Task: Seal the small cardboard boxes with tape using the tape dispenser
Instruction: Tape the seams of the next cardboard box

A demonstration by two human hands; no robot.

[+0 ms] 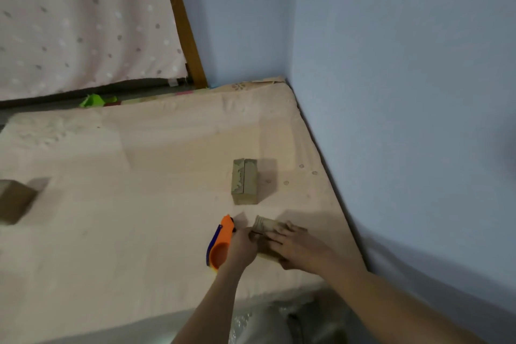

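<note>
My left hand (242,246) grips an orange and blue tape dispenser (220,243), held against the left side of a small cardboard box (265,227) near the mattress's front right. My right hand (297,248) lies flat over that box, fingers straight, pressing it down; much of the box is hidden beneath both hands. A second small cardboard box (245,181) stands a little farther away, its top flaps meeting in a seam with torn paper along it. A third cardboard box (12,201) sits at the far left edge of view.
Everything rests on a pale peach mattress (139,176) that fills the corner of blue walls (391,64). A dotted curtain with a wooden frame (184,22) hangs at the back left, with a green object (93,100) below it. The mattress's near edge drops off just before me.
</note>
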